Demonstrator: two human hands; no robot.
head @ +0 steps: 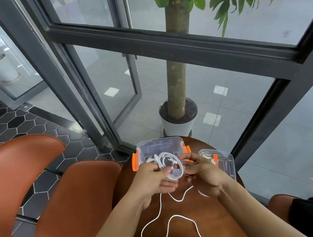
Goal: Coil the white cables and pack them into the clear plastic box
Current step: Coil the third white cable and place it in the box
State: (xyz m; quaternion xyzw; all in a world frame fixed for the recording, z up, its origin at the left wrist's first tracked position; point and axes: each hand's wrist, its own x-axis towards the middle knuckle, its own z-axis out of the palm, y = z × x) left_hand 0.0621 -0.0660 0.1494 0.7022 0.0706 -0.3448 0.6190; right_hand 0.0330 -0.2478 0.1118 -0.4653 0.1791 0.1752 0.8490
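Note:
A coil of white cable [170,165] hangs between my hands, just above the near edge of the clear plastic box [160,148] with orange latches. My left hand [153,177] pinches the coil's left side. My right hand [203,170] holds the coil's right side with its fingertips. The cable's loose end [167,229] trails down over the round brown table [217,228] in loops, its plug near the front edge. The box stands open at the table's far side.
The box's clear lid [221,161] lies to the right of the box, partly under my right hand. Two brown chairs [73,206] stand on the left. A potted tree [180,119] and glass walls are behind the table.

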